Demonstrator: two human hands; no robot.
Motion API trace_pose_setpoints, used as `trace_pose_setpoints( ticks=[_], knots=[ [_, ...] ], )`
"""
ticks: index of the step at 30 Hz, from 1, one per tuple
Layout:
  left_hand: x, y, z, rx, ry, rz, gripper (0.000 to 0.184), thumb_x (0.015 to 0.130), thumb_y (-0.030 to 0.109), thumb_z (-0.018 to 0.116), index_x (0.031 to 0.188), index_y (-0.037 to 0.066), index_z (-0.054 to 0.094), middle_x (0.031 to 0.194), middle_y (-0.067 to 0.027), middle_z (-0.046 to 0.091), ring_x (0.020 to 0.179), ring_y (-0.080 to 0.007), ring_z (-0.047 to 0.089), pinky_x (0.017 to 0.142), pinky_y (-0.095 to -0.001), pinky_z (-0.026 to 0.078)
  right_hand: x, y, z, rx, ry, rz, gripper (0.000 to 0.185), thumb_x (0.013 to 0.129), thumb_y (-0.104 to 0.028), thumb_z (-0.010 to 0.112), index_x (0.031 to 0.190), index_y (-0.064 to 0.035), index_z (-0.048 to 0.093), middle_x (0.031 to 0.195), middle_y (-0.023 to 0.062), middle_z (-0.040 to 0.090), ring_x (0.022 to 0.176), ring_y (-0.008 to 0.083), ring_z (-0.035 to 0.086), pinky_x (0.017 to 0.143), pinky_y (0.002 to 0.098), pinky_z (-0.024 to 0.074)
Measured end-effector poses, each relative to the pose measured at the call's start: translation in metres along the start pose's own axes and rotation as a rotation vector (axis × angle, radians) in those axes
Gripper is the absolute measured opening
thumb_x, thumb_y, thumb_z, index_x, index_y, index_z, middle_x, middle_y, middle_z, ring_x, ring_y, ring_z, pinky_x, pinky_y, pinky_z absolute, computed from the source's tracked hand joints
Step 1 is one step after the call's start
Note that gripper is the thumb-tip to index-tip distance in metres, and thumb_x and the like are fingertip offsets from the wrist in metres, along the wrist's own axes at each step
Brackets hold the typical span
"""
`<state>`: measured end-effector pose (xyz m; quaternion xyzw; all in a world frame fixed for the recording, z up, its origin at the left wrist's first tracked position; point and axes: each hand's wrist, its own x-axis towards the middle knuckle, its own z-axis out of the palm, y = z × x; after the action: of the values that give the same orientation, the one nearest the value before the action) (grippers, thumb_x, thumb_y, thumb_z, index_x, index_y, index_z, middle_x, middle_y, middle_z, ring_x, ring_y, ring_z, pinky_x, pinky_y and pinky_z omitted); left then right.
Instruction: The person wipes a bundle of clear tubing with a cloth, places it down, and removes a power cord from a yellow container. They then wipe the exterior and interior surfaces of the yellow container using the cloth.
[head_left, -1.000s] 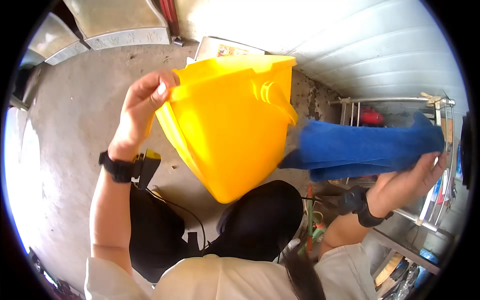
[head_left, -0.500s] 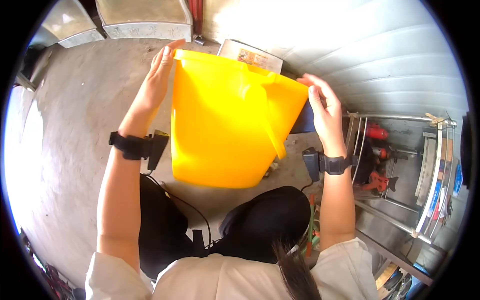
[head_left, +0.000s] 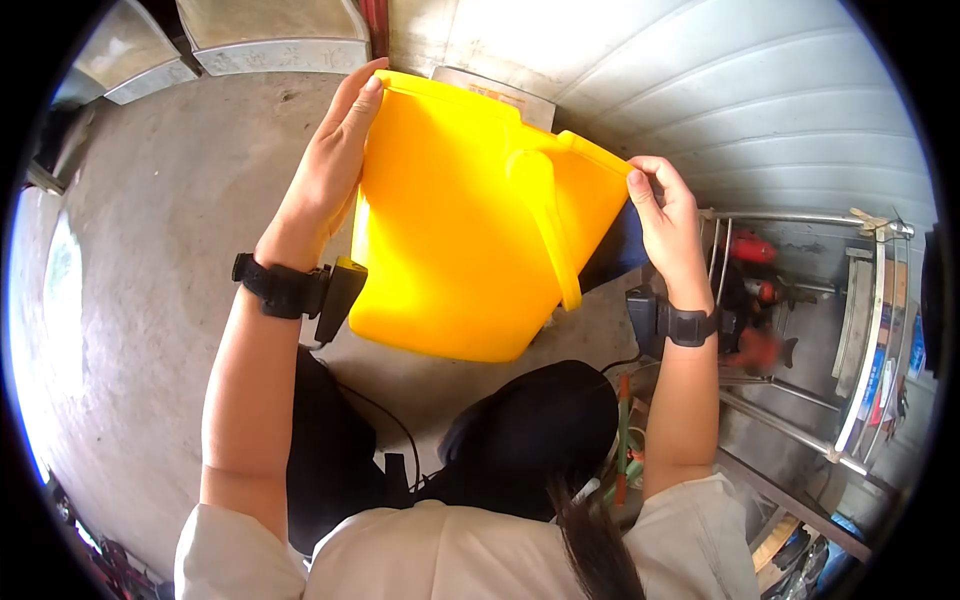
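Note:
A large yellow plastic bucket (head_left: 450, 220) is held up, tilted, in front of my knees, its side facing me and its rim away from me. Its yellow handle (head_left: 545, 225) hangs down along that side. My left hand (head_left: 342, 150) grips the bucket at the left end of the rim, thumb on the near side, other fingers partly hidden. At the right corner of the rim, my right hand (head_left: 667, 215) pinches the edge between thumb and fingers. A dark blue object (head_left: 622, 245) shows behind the bucket beside my right hand; most of it is hidden.
A metal rack (head_left: 860, 340) with red tools (head_left: 755, 247) stands to the right against the pale wall (head_left: 760, 110). A white box (head_left: 500, 88) lies beyond the bucket. Framed panels (head_left: 275, 55) line the far left. Concrete floor (head_left: 150, 290) stretches leftward. A dark cable (head_left: 385, 405) crosses near my legs.
Both hands have shifted slightly right with the bucket, and its rim has risen in view. The left thumb now lies over the rim's corner. More of the blue object shows.

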<state>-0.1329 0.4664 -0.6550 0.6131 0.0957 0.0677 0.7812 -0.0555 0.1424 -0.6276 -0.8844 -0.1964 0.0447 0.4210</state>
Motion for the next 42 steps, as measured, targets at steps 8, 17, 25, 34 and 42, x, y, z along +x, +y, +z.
trace_pose_setpoints(
  ticks=[8, 17, 25, 34, 42],
  knots=[
    [-0.011, 0.009, -0.017, 0.787, 0.217, 0.411, 0.048, 0.096, 0.034, 0.06, 0.136, 0.009, 0.049, 0.13, -0.0172, 0.055, 0.126, -0.0315, 0.05, 0.106, -0.0363, 0.041, -0.024, -0.053, -0.068, 0.247, 0.426, 0.037, 0.024, 0.088, 0.001, 0.067, 0.111, 0.0014, 0.062, 0.106, 0.0109, 0.067, 0.101, 0.0159, 0.062, 0.091, 0.027, 0.0486],
    [-0.094, 0.016, 0.103, 0.245, -0.43, 0.323, 0.069, 0.085, 0.024, 0.075, 0.14, 0.002, 0.039, 0.14, -0.0176, 0.047, 0.131, -0.0293, 0.045, 0.11, -0.0386, 0.035, -0.026, -0.17, -0.097, 0.296, 0.535, -0.253, 0.022, 0.094, -0.01, 0.059, 0.113, -0.0003, 0.06, 0.112, 0.0118, 0.065, 0.098, 0.0178, 0.065, 0.084, 0.0287, 0.0547],
    [-0.092, 0.054, 0.063, -0.063, -0.518, -0.086, 0.027, 0.098, 0.027, 0.059, 0.11, 0.004, 0.052, 0.096, -0.0115, 0.058, 0.09, -0.021, 0.056, 0.082, -0.0328, 0.046, 0.018, -0.186, -0.05, 0.233, 0.398, -0.315, 0.025, 0.092, -0.011, 0.064, 0.115, -0.0024, 0.061, 0.111, 0.0101, 0.065, 0.101, 0.0163, 0.064, 0.088, 0.025, 0.0514],
    [-0.05, 0.04, 0.003, 0.489, 0.297, 0.353, 0.019, 0.095, 0.013, 0.06, 0.112, 0.005, 0.056, 0.102, -0.0104, 0.063, 0.093, -0.0191, 0.06, 0.08, -0.0283, 0.048, 0.002, -0.117, 0.045, -0.534, 0.213, -0.411, 0.023, 0.082, 0.001, 0.061, 0.104, -0.0024, 0.061, 0.105, 0.0172, 0.063, 0.104, 0.0357, 0.059, 0.088, 0.0415, 0.0477],
    [-0.04, 0.016, 0.032, 0.881, -0.073, 0.665, 0.037, 0.087, -0.005, 0.053, 0.121, 0.008, 0.057, 0.141, -0.0118, 0.052, 0.133, -0.0316, 0.044, 0.111, -0.0431, 0.031, 0.007, -0.114, 0.091, -0.433, 0.144, -0.538, 0.031, 0.087, -0.01, 0.063, 0.114, 0.0048, 0.06, 0.104, 0.0176, 0.064, 0.1, 0.0367, 0.058, 0.089, 0.044, 0.0466]
  ],
)
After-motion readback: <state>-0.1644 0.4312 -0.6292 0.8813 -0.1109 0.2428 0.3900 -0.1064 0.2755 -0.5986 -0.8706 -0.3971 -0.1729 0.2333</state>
